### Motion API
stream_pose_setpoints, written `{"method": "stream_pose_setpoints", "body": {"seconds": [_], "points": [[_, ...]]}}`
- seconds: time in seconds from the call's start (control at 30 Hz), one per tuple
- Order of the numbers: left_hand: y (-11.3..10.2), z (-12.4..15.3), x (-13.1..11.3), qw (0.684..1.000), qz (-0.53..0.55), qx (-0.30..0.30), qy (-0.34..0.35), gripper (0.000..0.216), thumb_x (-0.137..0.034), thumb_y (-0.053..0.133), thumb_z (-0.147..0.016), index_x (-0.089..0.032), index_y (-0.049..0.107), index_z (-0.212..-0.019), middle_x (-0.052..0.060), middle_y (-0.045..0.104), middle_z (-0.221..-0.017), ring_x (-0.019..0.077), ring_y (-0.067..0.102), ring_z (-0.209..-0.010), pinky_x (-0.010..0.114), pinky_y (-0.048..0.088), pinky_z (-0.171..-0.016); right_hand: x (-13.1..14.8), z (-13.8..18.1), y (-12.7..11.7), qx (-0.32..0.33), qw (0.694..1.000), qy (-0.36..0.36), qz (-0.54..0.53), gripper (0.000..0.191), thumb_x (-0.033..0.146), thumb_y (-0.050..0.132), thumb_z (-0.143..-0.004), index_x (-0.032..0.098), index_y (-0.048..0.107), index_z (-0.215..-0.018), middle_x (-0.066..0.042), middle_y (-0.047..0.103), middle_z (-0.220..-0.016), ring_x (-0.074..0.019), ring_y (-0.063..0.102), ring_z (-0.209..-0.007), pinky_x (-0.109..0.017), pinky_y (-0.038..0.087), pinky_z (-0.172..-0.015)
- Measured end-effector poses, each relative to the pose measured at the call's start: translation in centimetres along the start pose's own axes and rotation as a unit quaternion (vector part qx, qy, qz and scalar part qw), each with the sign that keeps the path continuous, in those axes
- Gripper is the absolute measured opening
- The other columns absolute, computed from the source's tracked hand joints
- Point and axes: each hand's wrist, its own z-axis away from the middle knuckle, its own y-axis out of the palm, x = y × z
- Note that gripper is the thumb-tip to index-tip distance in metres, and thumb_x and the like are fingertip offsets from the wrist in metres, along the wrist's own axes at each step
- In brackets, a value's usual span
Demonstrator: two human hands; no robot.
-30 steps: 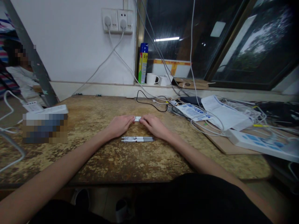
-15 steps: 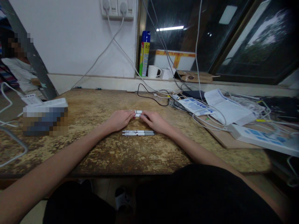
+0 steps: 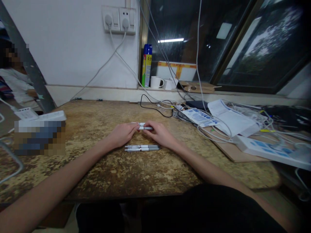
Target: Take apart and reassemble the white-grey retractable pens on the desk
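Observation:
My left hand (image 3: 122, 134) and my right hand (image 3: 160, 133) face each other over the middle of the wooden table (image 3: 145, 174). Between them is a slim white-and-grey pen (image 3: 141, 128), lying crosswise. The fingers of my left hand pinch its left end, and my right thumb and fingers close on its grey right part. Just behind it shows another white pen (image 3: 141, 124), partly hidden by my fingers. Closer to me, a pair of similar pens (image 3: 142, 148) lies side by side on the tabletop, apart from both hands.
Papers (image 3: 230, 118), tangled cables and a white power strip (image 3: 267, 150) crowd the right side. A charger block (image 3: 26, 113) sits at the left beside a blurred-out object. A spray can (image 3: 146, 66) and a mug (image 3: 156, 82) stand on the sill. A person (image 3: 18, 81) is at far left.
The camera view has tilted up slightly, so everything appears lower. My right fingers have shifted a little on the pen, and more of its grey part shows. The nearer pens stay put.

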Motion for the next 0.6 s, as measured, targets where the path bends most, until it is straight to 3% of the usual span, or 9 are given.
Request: {"method": "stream_pose_setpoints", "body": {"seconds": [0.27, 0.6], "points": [[-0.3, 0.2, -0.2, 1.000, 0.006, 0.001, -0.006, 0.045, -0.035, 0.027, -0.112, -0.019, 0.069, -0.112, 0.011, 0.076, -0.118, 0.0266, 0.072, -0.101, 0.039, 0.052, -0.087, 0.8, 0.3, -0.5, 0.020, 0.999, 0.027, -0.015, 0.024, 0.035, 0.050, -0.107, 0.020, 0.069, -0.105, -0.005, 0.074, -0.097, -0.0182, 0.065, -0.086, -0.028, 0.044, -0.078], [-0.3, 0.0, -0.4, 0.999, 0.031, 0.011, -0.011, 0.045, -0.037, 0.027, -0.112, -0.020, 0.068, -0.110, 0.012, 0.077, -0.110, 0.0262, 0.071, -0.094, 0.039, 0.052, -0.085, 0.6, 0.5, -1.0, 0.026, 0.999, 0.017, -0.018, 0.021, 0.032, 0.053, -0.106, 0.019, 0.069, -0.106, -0.003, 0.074, -0.092, -0.0161, 0.064, -0.080, -0.026, 0.042, -0.073]]}}
